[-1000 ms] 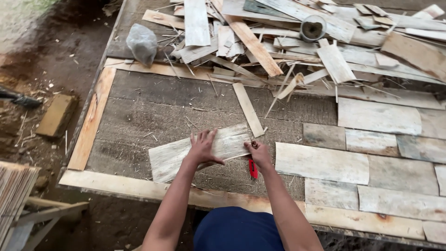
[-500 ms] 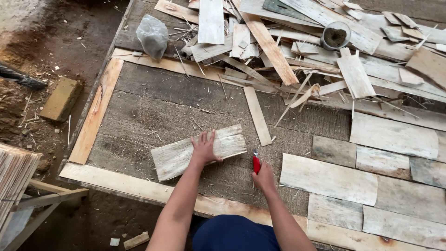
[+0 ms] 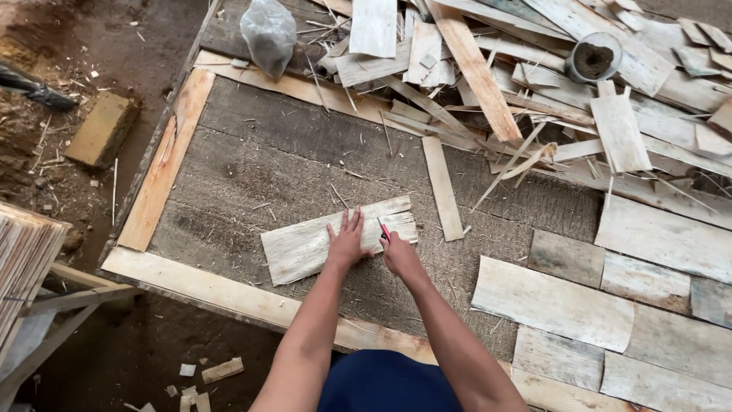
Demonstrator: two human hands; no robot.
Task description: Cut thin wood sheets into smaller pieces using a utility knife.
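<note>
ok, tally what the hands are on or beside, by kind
Pale flat veneer sheet under left hand: 1
Red-handled cutting tool in right hand: 1
Narrow pale wood strip lying beside them: 1
Total: 3

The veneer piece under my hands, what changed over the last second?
The right hand with the red cutter moved from the veneer piece's near edge up onto it. The left hand stays pressed flat on it, grip on the cutter unchanged.

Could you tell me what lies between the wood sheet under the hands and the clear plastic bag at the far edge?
Head view: only bare grey board with scattered splinters lies between the sheet and the bag.
</note>
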